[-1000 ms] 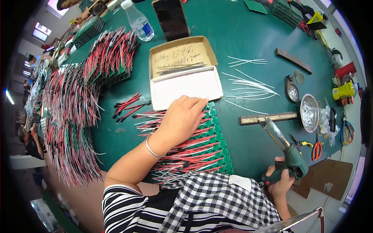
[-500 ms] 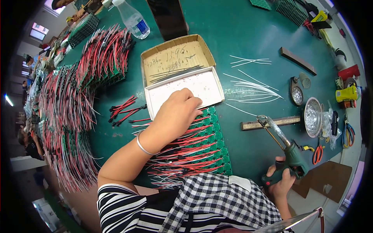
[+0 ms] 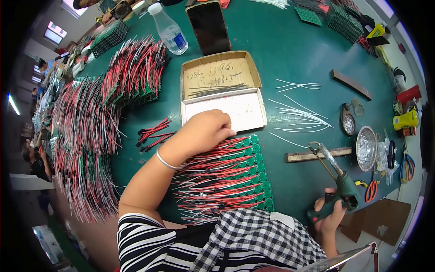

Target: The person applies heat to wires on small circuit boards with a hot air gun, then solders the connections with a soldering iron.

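My left hand [image 3: 205, 130], with a silver bangle on its wrist, is over the far edge of a green circuit board panel [image 3: 259, 174]. Its thumb and fingers are pinched together; what they hold, if anything, is too small to tell. Rows of red and white wires [image 3: 217, 181] stretch leftward from the panel's round boards. On the right, my right hand [image 3: 330, 216] grips the handle of a green soldering gun [image 3: 346, 192], its metal tip pointing up and left. Close beyond my left hand lies a white tray [image 3: 244, 111] joined to a cardboard box [image 3: 222, 68].
Piled wired boards [image 3: 86, 118] fill the left side. Red-black wire pieces [image 3: 154, 135] lie beside my left forearm. White wires [image 3: 301, 113], a wooden bar [image 3: 317, 155], a metal bowl [image 3: 365, 148] and orange scissors [image 3: 371, 190] are rightward. A bottle [image 3: 168, 31] and phone [image 3: 208, 28] stand behind.
The whole view has shifted, so the table appears further right and lower. Relative to the panel, my left hand has moved slightly left and away. My right hand still holds the soldering gun.
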The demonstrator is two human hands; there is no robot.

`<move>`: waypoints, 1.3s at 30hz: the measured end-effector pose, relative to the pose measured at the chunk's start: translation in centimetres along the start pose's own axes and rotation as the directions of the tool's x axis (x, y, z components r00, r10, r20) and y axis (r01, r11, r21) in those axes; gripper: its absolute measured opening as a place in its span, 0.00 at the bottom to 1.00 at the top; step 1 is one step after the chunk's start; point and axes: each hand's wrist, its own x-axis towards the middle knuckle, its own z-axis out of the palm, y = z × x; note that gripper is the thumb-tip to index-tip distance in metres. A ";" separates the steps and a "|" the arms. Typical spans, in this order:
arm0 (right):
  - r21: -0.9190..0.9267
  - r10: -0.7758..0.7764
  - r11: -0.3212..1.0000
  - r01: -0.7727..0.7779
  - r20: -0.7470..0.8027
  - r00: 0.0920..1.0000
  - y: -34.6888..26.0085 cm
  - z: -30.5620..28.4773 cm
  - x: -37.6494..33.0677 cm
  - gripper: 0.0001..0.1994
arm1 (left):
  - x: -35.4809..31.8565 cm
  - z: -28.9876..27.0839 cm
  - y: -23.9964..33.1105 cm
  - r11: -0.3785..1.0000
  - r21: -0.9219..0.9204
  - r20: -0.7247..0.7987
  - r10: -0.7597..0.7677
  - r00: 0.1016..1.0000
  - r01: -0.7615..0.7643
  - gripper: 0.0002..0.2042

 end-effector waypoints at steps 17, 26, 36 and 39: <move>0.105 -0.033 0.994 0.026 0.069 0.997 1.3 -0.9 0.6 0.25 | 11.0 -7.1 -10.1 0.664 -0.737 -0.293 -0.482 0.826 0.127 0.26; 0.119 -0.072 0.991 0.065 0.056 0.996 1.5 -1.0 0.8 0.24 | 12.5 -6.4 -12.2 0.870 -0.477 -0.424 -0.355 0.833 0.127 0.18; 0.154 -0.097 0.983 0.095 0.003 0.995 1.9 -1.1 1.1 0.20 | 11.3 -6.8 -13.4 0.857 -0.491 -0.462 -0.410 0.787 0.158 0.13; 0.144 -0.108 0.984 0.105 0.011 0.994 1.9 -0.9 1.2 0.20 | 11.6 -6.9 -15.0 0.914 -0.337 -0.534 -0.383 0.754 0.225 0.14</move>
